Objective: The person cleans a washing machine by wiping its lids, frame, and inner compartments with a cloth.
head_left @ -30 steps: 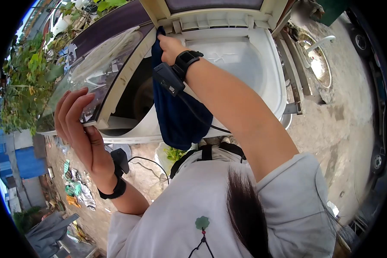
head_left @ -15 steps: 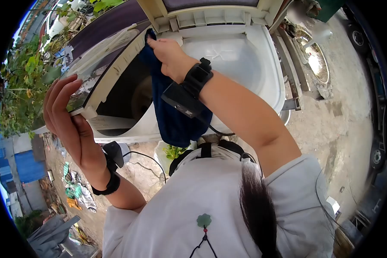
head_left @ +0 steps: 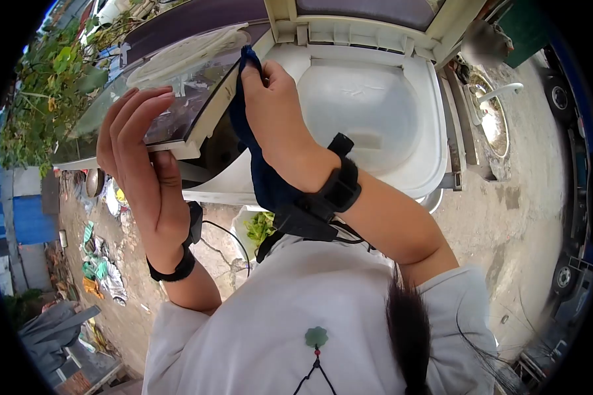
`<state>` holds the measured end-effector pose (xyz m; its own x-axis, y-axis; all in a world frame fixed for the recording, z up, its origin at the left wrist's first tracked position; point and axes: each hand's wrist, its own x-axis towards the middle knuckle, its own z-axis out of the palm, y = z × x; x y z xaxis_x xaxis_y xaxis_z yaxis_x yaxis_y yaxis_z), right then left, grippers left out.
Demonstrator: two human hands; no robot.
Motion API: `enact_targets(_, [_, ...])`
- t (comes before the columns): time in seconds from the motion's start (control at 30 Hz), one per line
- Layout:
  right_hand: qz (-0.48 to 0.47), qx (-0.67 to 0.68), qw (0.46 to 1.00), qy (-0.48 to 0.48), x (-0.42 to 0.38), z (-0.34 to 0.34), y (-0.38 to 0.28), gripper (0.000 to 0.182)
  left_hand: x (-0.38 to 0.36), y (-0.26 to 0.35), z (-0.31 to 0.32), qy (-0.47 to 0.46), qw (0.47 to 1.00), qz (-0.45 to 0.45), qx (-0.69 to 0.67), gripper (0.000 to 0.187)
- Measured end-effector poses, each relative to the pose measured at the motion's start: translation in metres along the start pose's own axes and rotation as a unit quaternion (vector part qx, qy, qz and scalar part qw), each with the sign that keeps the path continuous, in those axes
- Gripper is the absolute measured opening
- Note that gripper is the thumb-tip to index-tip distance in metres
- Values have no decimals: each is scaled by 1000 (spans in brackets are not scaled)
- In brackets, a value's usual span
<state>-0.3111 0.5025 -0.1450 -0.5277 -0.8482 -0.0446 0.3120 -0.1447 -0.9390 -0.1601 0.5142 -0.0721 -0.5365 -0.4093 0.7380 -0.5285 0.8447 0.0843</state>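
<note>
My left hand (head_left: 141, 155) grips the front corner of a see-through washing machine lid (head_left: 188, 118), fingers over the top and thumb underneath. The lid is tilted partway over the dark left tub opening (head_left: 221, 150). In my right hand (head_left: 280, 128) is a dark blue cloth (head_left: 267, 181), pinched at its upper end against the lid's right edge. The cloth hangs down past the machine's front rim, partly behind my wrist strap. Right of it lies the pale inside of a second tub or cover (head_left: 362, 112) in the white washing machine (head_left: 435, 155).
Another framed lid (head_left: 369, 13) stands raised at the back. A white container with green leaves (head_left: 260, 227) sits below the machine's front. Vines (head_left: 46, 112) grow at left, and litter (head_left: 105, 270) lies on the ground. A basin (head_left: 491, 125) stands at right, beyond it a vehicle (head_left: 563, 99).
The see-through lid has come lower over the left opening, my left hand moving right with it. My right hand has shifted slightly right and turned, the cloth still against the lid's edge.
</note>
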Motion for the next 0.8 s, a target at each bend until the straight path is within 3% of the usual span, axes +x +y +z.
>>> enact_targets(0.13, [-179, -47, 976, -116, -79, -4, -50, 16, -2, -6, 5, 38, 998, 27, -30, 35])
enact_targets(0.17, [-267, -81, 953, -118, -81, -4, -52, 19, -4, -9, 6, 48, 998, 34, -37, 35])
enact_targets(0.27, [-261, -68, 954, -134, -74, 0, -45, 21, -8, -16, 10, 82, 993, 49, -65, 37])
enact_targets(0.37, [-317, -133, 931, -126, -71, -3, -50, 23, -9, -20, 5, 70, 993, 55, -81, 41])
enact_targets(0.53, [-468, -346, 806, -106, -73, -1, -72, 26, -9, -23, 4, 76, 987, 62, -127, 54])
enact_targets(0.63, [-441, -354, 817, -113, -73, -6, -77, 27, -9, -28, 5, 76, 986, 87, -120, 55])
enact_targets(0.77, [-341, -303, 883, -112, -78, -11, -81, 26, -22, -34, 1, 86, 992, 94, -3, 50])
enact_targets(0.8, [-311, -290, 898, -113, -79, -11, -82, 27, -29, -44, 6, 128, 989, 65, 32, 49])
